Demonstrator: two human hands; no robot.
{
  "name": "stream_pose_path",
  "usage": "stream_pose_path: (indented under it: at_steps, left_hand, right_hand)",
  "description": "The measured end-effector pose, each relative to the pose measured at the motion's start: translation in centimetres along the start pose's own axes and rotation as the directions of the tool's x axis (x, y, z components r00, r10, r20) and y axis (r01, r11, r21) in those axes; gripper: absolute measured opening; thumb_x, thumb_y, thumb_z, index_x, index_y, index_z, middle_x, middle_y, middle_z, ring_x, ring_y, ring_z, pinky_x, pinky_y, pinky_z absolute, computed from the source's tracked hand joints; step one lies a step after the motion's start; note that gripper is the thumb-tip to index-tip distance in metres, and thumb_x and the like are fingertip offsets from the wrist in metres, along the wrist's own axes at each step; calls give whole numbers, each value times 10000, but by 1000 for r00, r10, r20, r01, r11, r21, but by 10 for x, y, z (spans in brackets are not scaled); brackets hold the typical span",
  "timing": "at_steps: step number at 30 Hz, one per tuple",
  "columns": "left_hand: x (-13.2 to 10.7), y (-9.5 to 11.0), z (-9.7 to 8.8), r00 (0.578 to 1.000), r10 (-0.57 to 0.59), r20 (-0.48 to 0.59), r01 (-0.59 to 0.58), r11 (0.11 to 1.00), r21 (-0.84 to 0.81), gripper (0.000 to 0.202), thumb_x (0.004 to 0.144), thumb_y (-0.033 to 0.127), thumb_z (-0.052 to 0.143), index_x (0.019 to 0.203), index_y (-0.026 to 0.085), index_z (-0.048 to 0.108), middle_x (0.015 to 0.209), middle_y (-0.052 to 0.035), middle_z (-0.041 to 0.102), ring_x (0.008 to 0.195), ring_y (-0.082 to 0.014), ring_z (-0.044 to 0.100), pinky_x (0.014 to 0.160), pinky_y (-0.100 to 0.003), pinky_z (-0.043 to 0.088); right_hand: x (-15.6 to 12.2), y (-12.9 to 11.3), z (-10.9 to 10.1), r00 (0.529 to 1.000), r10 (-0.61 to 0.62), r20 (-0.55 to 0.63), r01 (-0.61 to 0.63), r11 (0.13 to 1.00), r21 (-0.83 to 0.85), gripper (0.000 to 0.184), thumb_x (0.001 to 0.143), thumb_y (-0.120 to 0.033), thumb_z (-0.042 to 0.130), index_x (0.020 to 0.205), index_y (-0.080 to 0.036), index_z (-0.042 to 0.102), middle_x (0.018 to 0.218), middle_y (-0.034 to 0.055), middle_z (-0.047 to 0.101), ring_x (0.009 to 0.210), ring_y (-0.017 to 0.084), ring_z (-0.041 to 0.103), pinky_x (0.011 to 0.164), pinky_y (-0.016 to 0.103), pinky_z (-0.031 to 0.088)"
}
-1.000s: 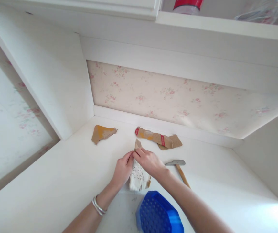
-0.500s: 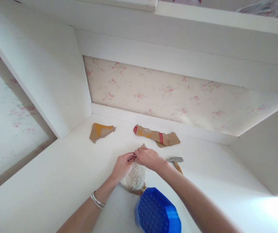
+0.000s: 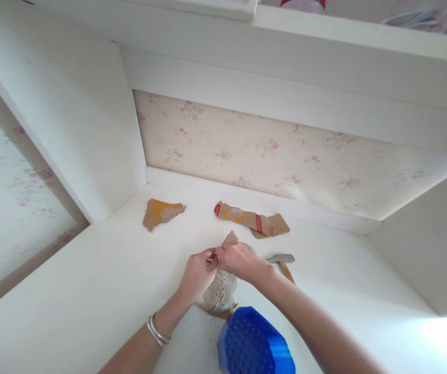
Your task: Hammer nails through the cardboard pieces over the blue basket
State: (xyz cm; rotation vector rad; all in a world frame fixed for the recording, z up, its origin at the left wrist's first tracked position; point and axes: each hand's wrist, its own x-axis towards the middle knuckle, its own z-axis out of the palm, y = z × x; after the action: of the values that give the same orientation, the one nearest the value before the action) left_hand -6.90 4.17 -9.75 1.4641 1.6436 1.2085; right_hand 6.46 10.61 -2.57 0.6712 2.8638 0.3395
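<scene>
My left hand (image 3: 199, 271) and my right hand (image 3: 239, 259) meet over the white surface, fingers closed in a pinch on a torn piece of cardboard. This cardboard piece (image 3: 219, 285) is whitish with rows of small dark holes and has a ragged brown lower edge. Its corrugated brown tip sticks up past my right fingers. The exact grip is hidden by the fingers. Just below it sits a blue plastic basket (image 3: 249, 340) with a pattern of holes, cut off by the bottom of the view.
Farther back lie a brown and yellow cardboard scrap (image 3: 161, 212) and a long scrap with red marks (image 3: 242, 215). Beside my right forearm is a tool with a grey metal head (image 3: 284, 258) and wooden handle, partly hidden. A shelf (image 3: 344, 39) hangs above; a white side panel (image 3: 71, 114) stands left.
More of the cardboard's brown tip shows above my right hand, and both hands sit slightly lower. The whole view has shifted a little. Both hands keep their grip.
</scene>
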Motion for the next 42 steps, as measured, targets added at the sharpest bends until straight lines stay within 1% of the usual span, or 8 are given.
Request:
stream_pose_path:
  at_steps: [10, 13, 17, 21, 24, 27, 34, 42]
  left_hand:
    - [2, 1, 0, 999, -20, 50, 26, 992, -121, 243, 843, 259, 550, 982, 230, 748, 833, -13, 758, 694, -178, 696, 660, -246, 501]
    - [4, -7, 1, 997, -81, 10, 81, 986, -143, 273, 816, 281, 606, 1042, 220, 748, 834, -25, 763, 705, -194, 697, 686, -268, 511]
    - [8, -18, -3, 981, -174, -90, 152, 967, -207, 309, 753, 252, 690, 1055, 217, 747, 817, -32, 756, 720, -203, 682, 779, -299, 496]
    - [14, -26, -8, 943, -297, -152, 222, 898, -381, 400, 774, 286, 704, 1163, 197, 686, 885, -48, 752, 849, -216, 690, 826, -306, 488]
    - [17, -26, -10, 916, -383, -118, 259, 791, -554, 338, 805, 268, 668, 1126, 163, 675, 980, -89, 749, 921, -222, 693, 801, -301, 508]
    - [18, -23, -11, 902, -430, -47, 277, 657, -701, 256, 807, 218, 657, 1054, 153, 657, 998, -111, 745, 879, -211, 709, 748, -295, 533]
    - [18, -17, -12, 898, -439, 28, 245, 447, -861, 171, 806, 101, 648, 944, 187, 592, 990, -76, 731, 814, -169, 712, 711, -280, 558]
    - [18, -11, -15, 924, -379, 47, 222, 431, -875, 267, 788, 68, 705, 1041, 146, 673, 1046, -108, 736, 866, -164, 705, 755, -250, 569]
  right_hand:
    - [-6, 2, 1, 999, -20, -27, 19, 999, -26, 91, 943, -125, 610, 1018, -120, 662, 963, 35, 717, 809, 158, 710, 651, 287, 602]
    - [-8, 0, 0, 999, -20, -44, 20, 1000, 5, 88, 942, -118, 601, 1007, -119, 661, 919, 27, 721, 759, 154, 705, 619, 275, 579]
    - [-16, 7, -15, 993, -37, -110, 46, 995, 84, 158, 922, -107, 591, 791, -152, 668, 785, 28, 706, 722, 169, 685, 573, 246, 482]
    - [-35, 24, -20, 958, 184, -222, -145, 973, 177, 267, 998, -190, 450, 806, -185, 636, 775, 27, 677, 697, 143, 641, 607, 244, 411]
    - [-53, 31, -1, 870, 420, -258, -360, 899, 250, 288, 999, -151, 388, 841, -187, 626, 771, 26, 676, 677, 143, 627, 612, 243, 393]
    - [-68, 26, 30, 807, 541, -237, -464, 829, 312, 277, 994, -166, 409, 837, -202, 634, 760, 7, 686, 640, 133, 638, 588, 229, 387]
    - [-75, 6, 81, 817, 552, -166, -476, 809, 345, 211, 954, -129, 503, 841, -186, 672, 803, 22, 716, 656, 147, 670, 563, 238, 395]
    - [-73, 1, 92, 778, 598, -189, -486, 766, 421, 228, 964, -144, 482, 870, -197, 683, 854, 36, 723, 721, 187, 699, 617, 259, 464]
